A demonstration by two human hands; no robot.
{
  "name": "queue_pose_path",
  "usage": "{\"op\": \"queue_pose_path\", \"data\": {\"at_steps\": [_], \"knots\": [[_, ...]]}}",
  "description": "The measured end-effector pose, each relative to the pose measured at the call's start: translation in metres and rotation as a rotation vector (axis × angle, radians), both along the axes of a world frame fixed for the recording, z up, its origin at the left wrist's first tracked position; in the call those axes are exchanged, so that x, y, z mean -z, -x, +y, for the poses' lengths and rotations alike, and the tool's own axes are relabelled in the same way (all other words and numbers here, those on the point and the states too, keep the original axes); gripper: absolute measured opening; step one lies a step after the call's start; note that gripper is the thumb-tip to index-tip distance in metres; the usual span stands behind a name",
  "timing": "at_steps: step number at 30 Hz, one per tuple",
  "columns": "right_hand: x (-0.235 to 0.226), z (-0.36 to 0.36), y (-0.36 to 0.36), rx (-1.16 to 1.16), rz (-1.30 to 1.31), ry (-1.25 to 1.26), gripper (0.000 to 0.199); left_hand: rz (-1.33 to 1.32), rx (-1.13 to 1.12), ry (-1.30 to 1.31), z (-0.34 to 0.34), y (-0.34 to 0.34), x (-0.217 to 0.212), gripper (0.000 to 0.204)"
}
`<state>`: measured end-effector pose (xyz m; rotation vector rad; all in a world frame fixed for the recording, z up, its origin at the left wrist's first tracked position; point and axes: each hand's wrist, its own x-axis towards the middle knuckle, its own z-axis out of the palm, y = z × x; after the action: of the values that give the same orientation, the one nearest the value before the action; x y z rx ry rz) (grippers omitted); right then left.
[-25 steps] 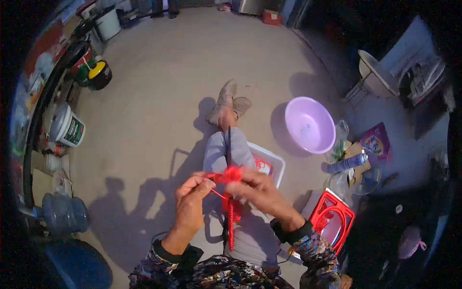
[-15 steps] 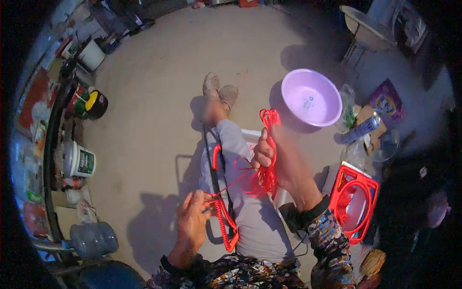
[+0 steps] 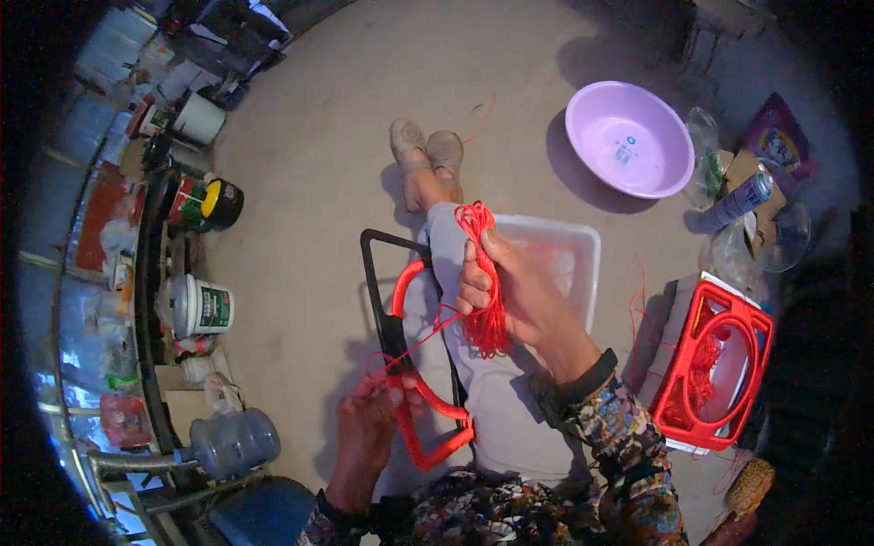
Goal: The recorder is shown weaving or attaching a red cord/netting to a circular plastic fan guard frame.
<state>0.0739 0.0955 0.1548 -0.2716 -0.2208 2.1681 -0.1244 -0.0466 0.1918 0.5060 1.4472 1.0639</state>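
A bundle of looped red cord [image 3: 482,287] is wrapped in the fingers of my right hand [image 3: 523,296], above my thigh. From it a single strand runs down and left to my left hand [image 3: 373,409], whose fingers are closed in a pinch on the cord beside the frame. Across my lap lies a black frame [image 3: 371,273] with angled corners and an inner curved bar. Red cord is wound tightly over its near end and along much of that curve. Part of the near side is hidden behind my left fingers.
A white tray [image 3: 592,273] sits beyond my right wrist. Further right are a finished-looking red frame [image 3: 763,350] on a box, a purple basin [image 3: 678,177] and a spray can [image 3: 737,202]. To the left stand a white bucket [image 3: 191,305] and a clear water jug [image 3: 237,441].
My right hand has shifted left with the cord bundle. The frame has turned and shows more of its black far end; my left hand has moved slightly nearer me. The view has shifted too.
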Motion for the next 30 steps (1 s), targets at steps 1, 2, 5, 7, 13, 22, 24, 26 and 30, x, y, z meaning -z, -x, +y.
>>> {"op": "queue_pose_path", "data": {"at_steps": [1,2,5,7,13,22,24,26,30], "knots": [[0.002,-0.002,0.000,-0.002,0.007,0.002,0.028,0.006,0.008,0.001,-0.001,0.002,0.003,0.027],[0.005,-0.004,0.003,-0.022,0.009,-0.002,0.028,0.015,0.013,0.005,-0.003,0.005,0.005,0.027],[0.010,-0.009,0.009,-0.059,0.042,-0.008,0.027,-0.067,-0.018,0.014,-0.002,0.009,0.006,0.025],[0.010,-0.012,0.011,-0.061,0.096,-0.003,0.027,-0.084,-0.017,-0.004,-0.005,0.013,0.010,0.025],[0.006,-0.019,0.019,-0.029,0.048,-0.038,0.027,-0.125,-0.026,0.027,-0.015,0.031,0.026,0.027],[0.026,-0.027,0.018,-0.018,-0.004,0.002,0.026,-0.215,-0.024,0.061,-0.019,0.037,0.039,0.032],[0.029,-0.028,0.016,-0.022,-0.005,-0.018,0.027,-0.209,-0.024,0.068,-0.018,0.034,0.038,0.032],[0.030,-0.030,0.014,-0.028,0.001,-0.023,0.027,-0.201,-0.019,0.071,-0.016,0.032,0.037,0.032],[0.030,-0.031,0.010,-0.029,-0.001,-0.012,0.026,-0.230,-0.014,0.056,-0.018,0.027,0.038,0.028]]}}
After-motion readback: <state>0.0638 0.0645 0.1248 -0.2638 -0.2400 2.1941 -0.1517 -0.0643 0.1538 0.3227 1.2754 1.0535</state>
